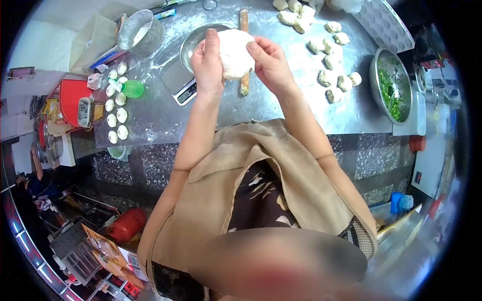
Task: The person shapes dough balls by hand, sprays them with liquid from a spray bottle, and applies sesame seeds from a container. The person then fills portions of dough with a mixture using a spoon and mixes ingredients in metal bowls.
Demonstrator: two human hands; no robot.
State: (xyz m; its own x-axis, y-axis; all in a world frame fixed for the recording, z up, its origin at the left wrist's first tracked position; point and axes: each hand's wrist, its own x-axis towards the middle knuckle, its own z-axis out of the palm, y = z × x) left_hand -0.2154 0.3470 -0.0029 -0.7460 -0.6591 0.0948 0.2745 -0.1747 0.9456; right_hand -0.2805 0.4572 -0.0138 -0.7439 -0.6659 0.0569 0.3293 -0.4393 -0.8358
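A flat round of white dough (237, 54) is held up between my two hands over the steel table. My left hand (207, 62) grips its left edge, thumb pointing up along the front. At the right edge, my right hand (272, 61) pinches the dough between thumb and fingers. Behind the dough, a wooden rolling pin (244, 20) lies on the table, its middle hidden. A metal bowl (188, 44) sits partly behind my left hand, on or beside a digital scale (187, 94).
Small dough balls (121, 115) line the table's left side near a green spray bottle (133, 89). Several filled dough pieces (329, 61) lie to the right. A steel bowl (375, 85) of chopped greens (389, 95) stands at the right edge. A floury tub (150, 37) is at back left.
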